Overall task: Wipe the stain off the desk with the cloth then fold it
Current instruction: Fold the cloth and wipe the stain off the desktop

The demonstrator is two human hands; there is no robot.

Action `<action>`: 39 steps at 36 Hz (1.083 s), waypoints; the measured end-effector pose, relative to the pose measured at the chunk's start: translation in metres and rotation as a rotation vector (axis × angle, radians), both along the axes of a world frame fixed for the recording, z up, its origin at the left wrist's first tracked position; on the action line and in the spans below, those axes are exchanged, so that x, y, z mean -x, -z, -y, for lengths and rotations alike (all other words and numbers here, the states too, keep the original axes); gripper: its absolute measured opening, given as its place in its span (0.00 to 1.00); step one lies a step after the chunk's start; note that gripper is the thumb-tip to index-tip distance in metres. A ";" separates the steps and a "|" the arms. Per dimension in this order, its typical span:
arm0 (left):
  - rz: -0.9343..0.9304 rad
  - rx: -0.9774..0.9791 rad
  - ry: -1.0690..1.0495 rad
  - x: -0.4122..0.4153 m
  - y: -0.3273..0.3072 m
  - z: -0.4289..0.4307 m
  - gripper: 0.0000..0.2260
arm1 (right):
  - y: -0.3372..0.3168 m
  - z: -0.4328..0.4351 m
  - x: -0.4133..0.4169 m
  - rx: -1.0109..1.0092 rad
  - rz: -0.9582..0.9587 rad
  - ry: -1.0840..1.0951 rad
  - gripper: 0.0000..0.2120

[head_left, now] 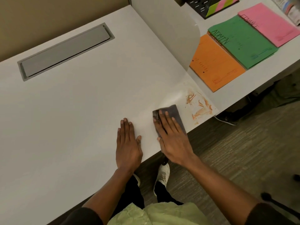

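Note:
A grey cloth (176, 113) lies flat on the white desk (81, 103) near its front edge. My right hand (172, 138) presses down on the cloth with fingers spread, covering most of it. An orange-brown smeared stain (200, 107) marks the desk's right corner, just right of the cloth and apart from it. To the left of the cloth, my left hand (128, 142) rests palm down on the bare desk, holding nothing.
A grey cable flap (65, 51) is set into the desk at the back left. Beyond a white divider (175, 34), the neighbouring desk holds orange (214, 65), green (243, 41) and pink (269, 23) folders and a black organiser (199, 5). Another person's shoe (227, 118) shows under that desk.

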State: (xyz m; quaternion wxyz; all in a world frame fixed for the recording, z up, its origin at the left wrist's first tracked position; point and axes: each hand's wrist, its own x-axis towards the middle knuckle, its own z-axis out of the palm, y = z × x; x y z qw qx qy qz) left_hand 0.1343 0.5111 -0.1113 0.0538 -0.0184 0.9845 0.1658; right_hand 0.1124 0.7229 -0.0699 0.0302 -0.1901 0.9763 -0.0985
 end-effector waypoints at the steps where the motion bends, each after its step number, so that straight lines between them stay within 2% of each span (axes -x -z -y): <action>1: 0.001 -0.002 0.001 0.000 0.000 0.000 0.30 | 0.000 -0.004 -0.003 -0.004 0.001 0.006 0.34; 4: -0.002 0.004 0.005 0.000 -0.001 0.000 0.30 | -0.004 -0.016 0.025 -0.026 0.000 0.077 0.32; 11: -0.006 0.008 -0.004 0.000 -0.002 0.000 0.30 | -0.008 -0.020 0.126 -0.081 -0.003 0.321 0.34; 14: -0.011 0.014 -0.005 0.001 -0.001 0.000 0.30 | -0.006 -0.002 0.108 -0.038 0.002 0.256 0.36; 19: -0.011 0.010 -0.003 0.001 0.002 0.000 0.30 | 0.003 0.021 0.040 0.031 -0.002 0.059 0.35; 24: -0.003 0.022 0.001 0.001 -0.001 0.000 0.30 | 0.007 0.000 0.077 0.034 -0.080 0.161 0.37; 28: 0.009 0.008 0.004 0.001 -0.005 0.000 0.30 | 0.001 -0.035 0.140 -0.021 -0.055 0.373 0.38; 30: 0.009 0.007 0.003 0.002 -0.006 -0.001 0.30 | -0.002 -0.041 0.153 -0.026 -0.046 0.419 0.37; 32: 0.007 0.007 -0.004 0.001 -0.005 -0.001 0.30 | -0.004 -0.031 0.148 0.004 -0.044 0.442 0.39; 36: -0.012 0.007 0.000 0.001 -0.004 -0.001 0.30 | -0.005 0.005 0.106 0.126 0.019 0.388 0.48; 39: -0.027 0.000 -0.001 0.002 -0.003 -0.001 0.29 | 0.002 0.024 0.068 0.152 0.046 0.235 0.49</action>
